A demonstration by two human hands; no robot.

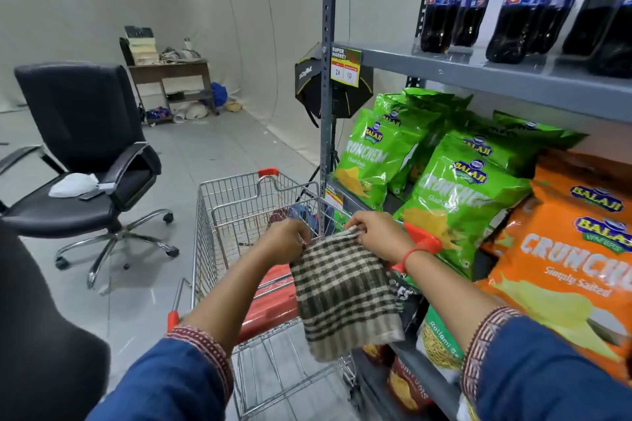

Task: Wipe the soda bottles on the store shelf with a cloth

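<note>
both hands pinch the top edge of a checked cloth [342, 287], and the fingers are where the reason shows: the left hand [285, 239] closes its fingertips on the left corner, the right hand [379, 232] closes thumb and fingers on the right corner, so the fabric is stretched between them and hangs free below. held this way the cloth falls flat and open, which looks like a shaking-out or a first fold before it is bunched into a wiping pad; that is a judgement, since nothing here shows contact with any bottle. the lower hem dangles over the wire shopping cart [239, 208], which stands just beside the shelving and under the forearms, probably where the cloth is kept within reach. a red thread sits on the right wrist, and blue sleeves with patterned cuffs cover both arms. outward from there, the grey metal shelf [478, 73] rises on the right. its middle level is packed with green snack bags [379, 154] and orange snack bags [578, 260], leaning forward for display. the soda bottles [513, 7], dark with blue labels and caps, stand upright in a row on the level above, up and to the right of the hands and well apart from the cloth. the wiping has not started; the hands will need to lift and reach over the bags. off to the left an office chair [85, 133] sits clear of the work.
</note>
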